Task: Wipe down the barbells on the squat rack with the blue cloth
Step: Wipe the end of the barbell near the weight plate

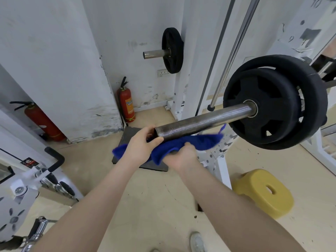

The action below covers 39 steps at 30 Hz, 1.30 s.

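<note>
From the head view, the step in hand looked like the wiping of the bar's free end: the blue, fuzzy terry cloth (181, 145) lay bunched just under the dull grey, speckled steel sleeve of the barbell (203, 120), touching its underside near the open tip. The left hand (141, 144) was cupped at the hollow end of the sleeve, its thumb curled round the rim and its fingers (151, 129) bent over the opening, with cloth poking out behind the wrist. The right hand (183, 157) was clenched on a fold of the cloth from below, knuckles towards the camera. The sleeve was a smooth round tube, pitted and worn in finish, running up and right into two black rubber-coated weight plates (276, 102) with cut-out grip holes. Judging by the cloth sitting only beneath the tube, the next move probably called for wrapping it round the sleeve and drawing it along towards the plates, with a firm hold so that the loose fabric would not slip off the slick metal. Beyond stood a smaller black plate on a short steel peg (171, 50), a red cylindrical fire extinguisher (126, 102) against the scuffed white wall, and a yellow moulded plastic stool (263, 192) on the pale floor.
</note>
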Tool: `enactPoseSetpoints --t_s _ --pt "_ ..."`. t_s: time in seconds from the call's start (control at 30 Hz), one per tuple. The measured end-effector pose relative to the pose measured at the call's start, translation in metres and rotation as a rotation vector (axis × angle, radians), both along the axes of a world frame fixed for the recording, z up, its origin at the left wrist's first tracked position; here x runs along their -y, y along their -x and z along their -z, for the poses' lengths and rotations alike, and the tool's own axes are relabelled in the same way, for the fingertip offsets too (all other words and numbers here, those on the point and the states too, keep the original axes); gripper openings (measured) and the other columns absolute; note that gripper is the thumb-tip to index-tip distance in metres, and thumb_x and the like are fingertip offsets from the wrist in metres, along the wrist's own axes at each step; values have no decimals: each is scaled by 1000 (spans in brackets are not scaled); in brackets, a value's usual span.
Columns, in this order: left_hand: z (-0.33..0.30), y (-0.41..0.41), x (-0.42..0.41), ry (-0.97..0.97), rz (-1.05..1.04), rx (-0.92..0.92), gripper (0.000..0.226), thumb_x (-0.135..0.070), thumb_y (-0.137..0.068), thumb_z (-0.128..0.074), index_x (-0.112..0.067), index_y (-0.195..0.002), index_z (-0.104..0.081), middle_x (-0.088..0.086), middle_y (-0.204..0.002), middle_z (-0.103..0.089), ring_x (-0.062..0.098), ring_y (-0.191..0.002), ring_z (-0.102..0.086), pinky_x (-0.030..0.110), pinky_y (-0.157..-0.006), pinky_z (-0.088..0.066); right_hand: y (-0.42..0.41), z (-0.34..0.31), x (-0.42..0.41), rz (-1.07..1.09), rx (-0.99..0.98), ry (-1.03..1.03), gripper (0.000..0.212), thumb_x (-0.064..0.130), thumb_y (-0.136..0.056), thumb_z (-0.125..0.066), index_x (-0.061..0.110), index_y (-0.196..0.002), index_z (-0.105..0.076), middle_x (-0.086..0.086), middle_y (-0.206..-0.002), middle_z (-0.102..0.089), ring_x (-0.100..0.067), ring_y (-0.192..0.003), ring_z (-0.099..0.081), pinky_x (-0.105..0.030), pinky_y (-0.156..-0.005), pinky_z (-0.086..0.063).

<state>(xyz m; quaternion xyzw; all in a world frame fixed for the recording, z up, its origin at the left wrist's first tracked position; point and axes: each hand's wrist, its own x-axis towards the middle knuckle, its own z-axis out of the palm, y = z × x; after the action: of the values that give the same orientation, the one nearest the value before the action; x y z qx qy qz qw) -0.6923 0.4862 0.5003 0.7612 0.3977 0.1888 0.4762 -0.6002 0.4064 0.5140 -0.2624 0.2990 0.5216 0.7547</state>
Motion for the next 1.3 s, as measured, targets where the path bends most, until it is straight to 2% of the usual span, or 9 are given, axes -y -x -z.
enactPoseSetpoints --t_s 0.17,0.3,0.4,0.53,0.63,0.93,1.03,1.17,1.3 --pt "-1 0 1 9 -18 -21 40 -23 -86 -63 -23 -124 -52 -5 -118 -62 11 -109 -57 35 -99 -44 -52 -10 8 195 74 136 20 28 -96 -41 22 -80 -50 2 -85 -53 -17 -73 -50 -27 -57 -41" --pt "-3 -2 3 12 -27 -9 39 -19 -86 -63 -24 -123 -52 -6 -117 -62 11 -108 -57 36 -98 -45 -29 3 -4 47 168 283 24 38 -82 -61 19 -87 -47 -7 -119 -56 -30 -125 -45 -44 -89 -42" --pt "-5 -4 7 -9 -37 -25 38 -18 -86 -62 -25 -121 -52 -5 -116 -63 13 -106 -59 36 -96 -46 -24 14 -6 -3 -2 73 30 41 -92 -50 16 -107 -57 -8 -112 -59 -30 -104 -54 -43 -82 -43" --pt "-8 -4 10 -77 -58 -88 41 -18 -87 -61 -26 -125 -50 -7 -118 -61 11 -112 -54 27 -91 -41 -70 -10 14 83 152 141 24 37 -98 -39 17 -100 -54 -3 -93 -55 -25 -85 -53 -37 -73 -44" --pt "-10 -7 15 -105 -73 -115 45 -16 -87 -60 -23 -130 -47 -5 -126 -57 13 -119 -50 25 -97 -36 -122 -18 24 233 229 236 29 37 -93 -47 29 -121 -46 7 -116 -50 -23 -113 -48 -35 -92 -38" --pt "-34 -89 68 -635 -68 -238 49 -15 -85 -55 -12 -133 -44 3 -138 -43 23 -135 -24 39 -110 -22 -111 -2 29 -93 78 87 43 41 -93 -49 16 -127 -47 -12 -121 -56 -33 -112 -51 -43 -89 -40" --pt "-39 -101 70 -747 -31 -294 50 -17 -83 -60 -13 -131 -46 6 -135 -46 26 -129 -34 40 -105 -30 -154 0 36 -49 186 129 41 38 -93 -46 19 -130 -46 -7 -129 -52 -31 -115 -49 -43 -96 -38" --pt "-30 -103 66 -914 -15 -460 50 -23 -65 -80 -9 -109 -61 15 -119 -60 36 -106 -57 46 -87 -46 -217 2 44 93 229 184 23 32 -91 -49 22 -111 -53 2 -106 -56 -19 -90 -53 -26 -78 -45" --pt "-17 -113 70 -977 -56 -580 59 -39 -58 -82 -15 -108 -63 12 -112 -64 32 -95 -61 43 -82 -48 -194 19 40 -30 219 207 56 45 -82 -62 23 -129 -43 4 -126 -56 -23 -113 -54 -36 -93 -43"
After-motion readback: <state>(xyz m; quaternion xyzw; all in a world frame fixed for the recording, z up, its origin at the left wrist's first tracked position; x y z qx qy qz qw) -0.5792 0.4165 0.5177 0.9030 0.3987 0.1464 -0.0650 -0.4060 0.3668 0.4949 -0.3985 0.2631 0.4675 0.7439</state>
